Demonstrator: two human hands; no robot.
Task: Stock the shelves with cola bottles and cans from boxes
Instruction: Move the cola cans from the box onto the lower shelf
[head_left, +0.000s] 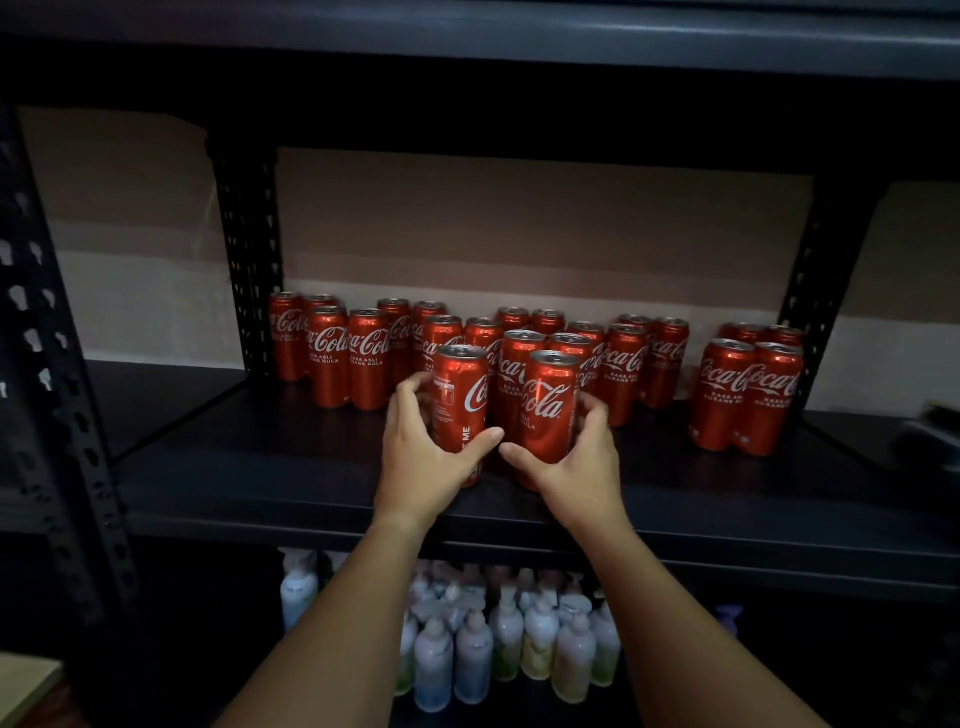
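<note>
Head view: two cola cans held upright at the near edge of a dark shelf.

Left hand wraps the left can; right hand wraps the right can. Both cans' long axes run vertical, tops up, side by side, just in front of the standing can rows. A four-can group stands apart at right. Pale bottles fill the shelf below.

Left hand: forearm reaching up and forward, fingers and thumb curled round a red can, thumb across its front. Right hand: just right of the left hand, forearm likewise extended, gripping a second can.
</note>
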